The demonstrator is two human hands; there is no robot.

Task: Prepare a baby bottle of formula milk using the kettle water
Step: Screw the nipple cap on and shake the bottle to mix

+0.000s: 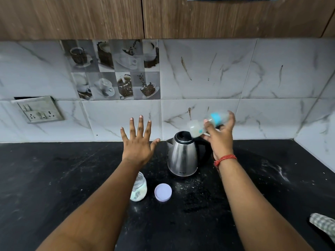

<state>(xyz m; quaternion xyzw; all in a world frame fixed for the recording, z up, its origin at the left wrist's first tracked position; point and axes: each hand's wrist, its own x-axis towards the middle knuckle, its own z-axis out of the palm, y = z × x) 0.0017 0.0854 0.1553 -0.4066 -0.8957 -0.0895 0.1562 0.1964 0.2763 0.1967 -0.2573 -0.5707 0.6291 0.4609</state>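
- My right hand (pixel 220 136) is raised above the counter (pixel 54 178), fingers and thumb curled round the baby bottle (pixel 208 125).
- The bottle lies tipped on its side in that grip, blurred; a blue band shows around it, and its pale end points left, over the top of the kettle (pixel 182 154).
- What is inside the bottle I cannot make out through the blur.
- My left hand (pixel 138 142) is held out flat in the air, all five fingers spread wide and straight, gripping nothing.
- It hovers left of the kettle, thumb tip near the spout but apart from it.
- The steel kettle stands upright on the black counter between my two hands, black lid on top, spout to the left, black handle to the right behind my right wrist.
- A red thread (pixel 225 159) is tied round my right wrist.
- Nearer to me, a small clear jar (pixel 139 189) with white powder inside stands open, partly hidden by my left forearm.
- Its pale lilac lid (pixel 163 192) lies just beside it on the right, not touching.
- White specks are scattered over the counter around the kettle and the lid.
- A checked cloth (pixel 324 225) sits at the counter's right edge.
- A socket plate (pixel 39 109) hangs on the marble-tiled wall to the left.
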